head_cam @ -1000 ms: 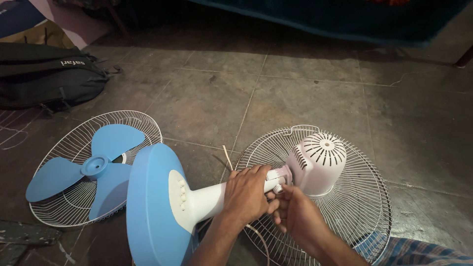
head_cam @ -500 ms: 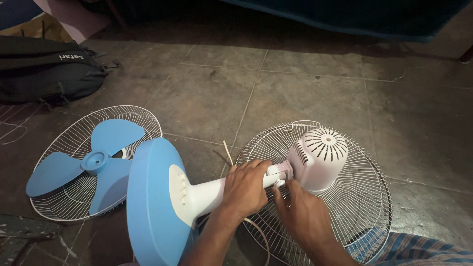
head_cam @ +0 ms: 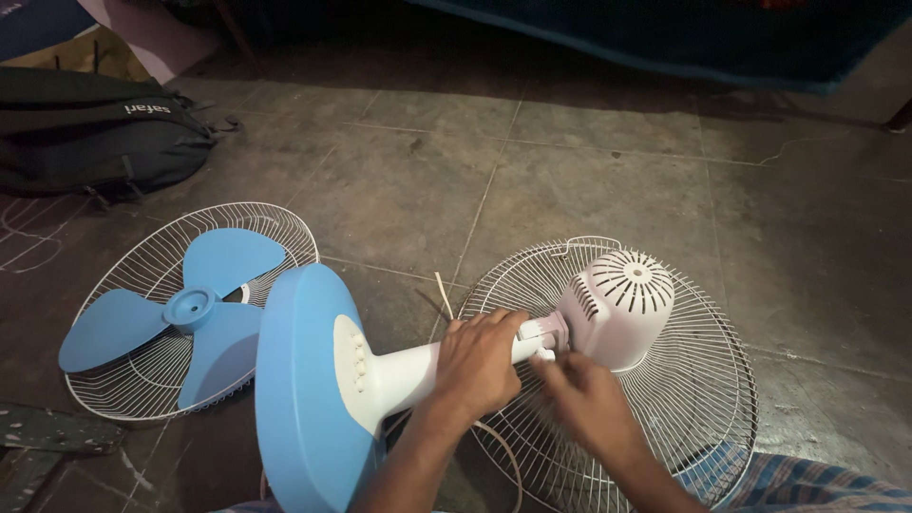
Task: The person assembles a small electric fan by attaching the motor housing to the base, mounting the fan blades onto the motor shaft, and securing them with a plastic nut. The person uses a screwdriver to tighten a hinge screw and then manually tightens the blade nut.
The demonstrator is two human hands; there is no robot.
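Fingers of the left hand (head_cam: 480, 366) are wrapping around the white plastic neck (head_cam: 418, 369) of a table fan lying on its side on the grey tiled floor (head_cam: 589, 190), clenched firmly on it near the joint. The right hand (head_cam: 589, 404) is sitting at about four o'clock from that joint, its fingertips (head_cam: 549, 366) pinching at the small white knob area under the white vented motor housing (head_cam: 617, 309); the hand is blurred, so whether it is fully gripping the knob cannot be told. The round blue base (head_cam: 299, 389) with its white button panel is standing on edge at nine o'clock from the left hand. The motor housing is resting on a white wire guard (head_cam: 693, 399) lying flat beneath it. At ten o'clock from the base, a blue three-blade plastic propeller (head_cam: 176, 318) is lying inside a second white wire guard (head_cam: 123, 275). A black fabric backpack (head_cam: 85, 133) is lying well apart, toward eleven o'clock. A checked cloth (head_cam: 817, 489) is showing at five o'clock.
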